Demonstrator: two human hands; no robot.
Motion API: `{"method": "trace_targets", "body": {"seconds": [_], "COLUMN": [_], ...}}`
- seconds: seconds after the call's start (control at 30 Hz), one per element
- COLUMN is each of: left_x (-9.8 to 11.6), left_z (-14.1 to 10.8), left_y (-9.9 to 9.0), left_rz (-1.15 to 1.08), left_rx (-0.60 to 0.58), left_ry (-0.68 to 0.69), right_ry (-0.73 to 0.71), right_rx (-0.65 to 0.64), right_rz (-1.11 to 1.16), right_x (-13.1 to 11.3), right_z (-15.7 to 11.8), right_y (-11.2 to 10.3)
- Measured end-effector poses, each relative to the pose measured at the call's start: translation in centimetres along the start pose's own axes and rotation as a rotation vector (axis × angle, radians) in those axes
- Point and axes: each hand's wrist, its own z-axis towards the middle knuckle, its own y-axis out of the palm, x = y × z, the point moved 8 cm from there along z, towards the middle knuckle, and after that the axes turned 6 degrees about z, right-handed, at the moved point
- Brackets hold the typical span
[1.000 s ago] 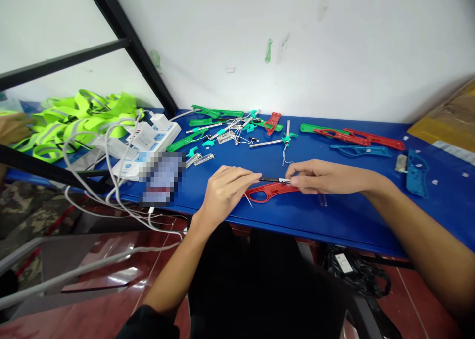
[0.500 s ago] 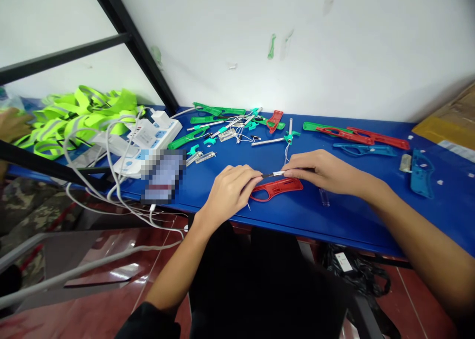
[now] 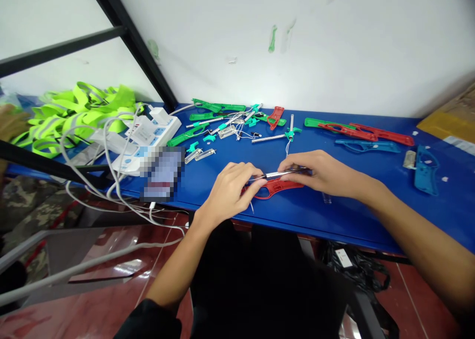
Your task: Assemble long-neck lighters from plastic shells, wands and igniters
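A slim metal tube (image 3: 273, 174) with dark ends spans the gap between my hands, above a red plastic lighter shell half (image 3: 272, 189) on the table. My left hand (image 3: 234, 188) is closed, thumb against fingers, around the tube's dark left end, and a thin wire hangs below it. My right hand (image 3: 322, 173) pinches the tube farther right, partly covering the shell's right end. Beyond that hand lies a loose metal tube with a teal clip (image 3: 291, 133) and a white wire. A small clear plastic piece (image 3: 326, 198) is partly hidden below the right hand.
Green shell halves (image 3: 218, 106), wired tubes and clear tanks (image 3: 205, 154) lie at the back. Red (image 3: 386, 133) and blue halves (image 3: 425, 170) are on the right. A power strip (image 3: 163, 131), phone, cables and yellow reflective straps (image 3: 85, 116) occupy the left, near another person's blurred hand (image 3: 13, 123).
My right hand has shifted its hold along the tube, so more of the metal shows between my hands. The tube's dark right part is now visible at the right fingers. My left hand stays closed.
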Motion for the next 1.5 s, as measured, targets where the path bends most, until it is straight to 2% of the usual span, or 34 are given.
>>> {"method": "trace_targets", "body": {"seconds": [0.33,0.67,1.07,1.23,1.43,1.5], "left_x": [0.0,-0.2,-0.6,-1.1,-2.2,-2.1], "left_z": [0.1,-0.1,-0.1,-0.2,-0.5,-0.5], "left_y": [0.1,-0.2,-0.6,-0.7,-1.1,-1.1], "left_rz": [0.032,0.018,-0.101,-0.155,-0.146,-0.155], "left_rx": [0.035,0.083,0.141,0.165,0.243,0.245], "left_ry": [0.033,0.04,0.022,-0.001,-0.119,-0.11], "right_ry": [-0.093,-0.003,-0.032,-0.088,-0.326,-0.368], "right_rx": [-0.017,-0.009,0.044,0.081,0.215,0.25], "right_rz": [-0.068,0.034,-0.021,-0.171,-0.499,-0.589], "right_x": [-1.0,-0.3,-0.6,-1.0,-2.9,-3.3], "right_z": [0.2,0.0,0.0,-0.2,-0.7,-0.8], "right_y": [-0.2,-0.1,-0.3,-0.1,0.2,0.3]}}
